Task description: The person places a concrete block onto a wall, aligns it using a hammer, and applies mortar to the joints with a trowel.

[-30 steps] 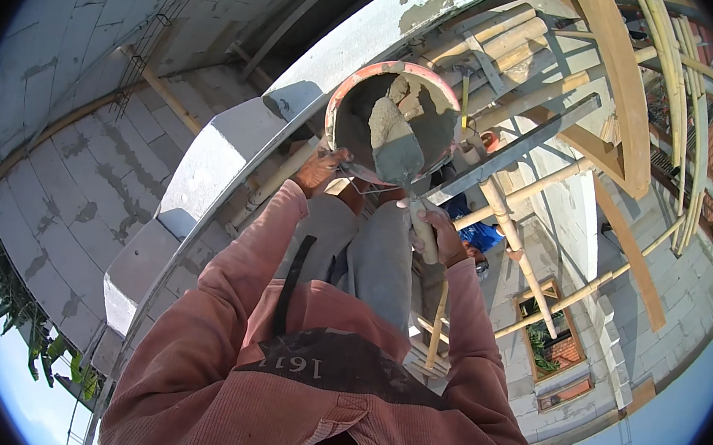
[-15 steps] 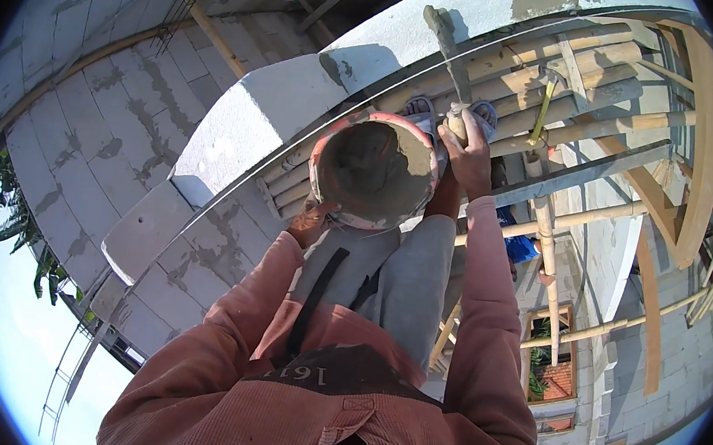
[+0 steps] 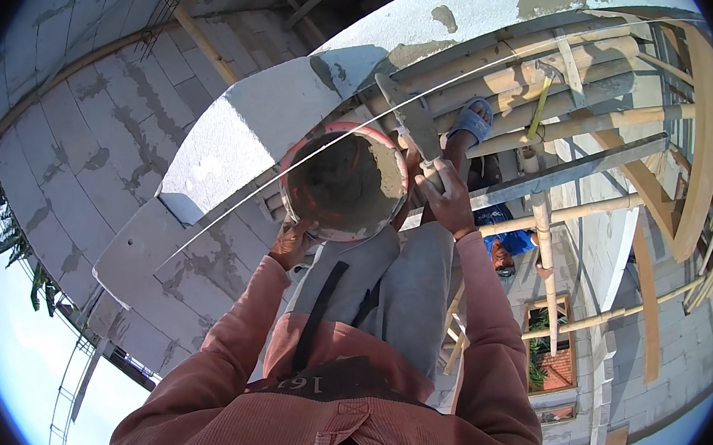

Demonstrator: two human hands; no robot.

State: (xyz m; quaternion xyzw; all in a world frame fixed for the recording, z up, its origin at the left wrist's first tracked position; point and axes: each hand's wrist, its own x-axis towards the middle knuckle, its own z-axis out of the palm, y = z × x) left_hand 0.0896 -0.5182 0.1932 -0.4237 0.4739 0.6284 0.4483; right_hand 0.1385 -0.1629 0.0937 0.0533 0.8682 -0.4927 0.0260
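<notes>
A round bucket [image 3: 285, 191] with a reddish rim, part filled with grey wet mortar [image 3: 352, 180], is in front of my legs. My left hand [image 3: 291, 244] grips its near left rim. In my right hand [image 3: 448, 202] is the handle of a trowel [image 3: 412, 124], held just right of the bucket. The trowel's blade points up and left, toward the wall top, with grey mortar smeared on it. A taut white string [image 3: 462, 77] crosses above the bucket, apparently passing over the blade.
A pale block wall [image 3: 229, 131] with mortar patches curves along the far side. Bamboo poles [image 3: 620, 118] form a platform under my sandaled foot [image 3: 471, 121]. A hammer [image 3: 542, 103] with a yellow-green handle rests among the poles. Below, a person in blue [image 3: 500, 231] is visible.
The trowel has come back from the wall top toward the bucket, and a mortar patch shows on the wall there. The bucket sits slightly farther left. The string now crosses over it.
</notes>
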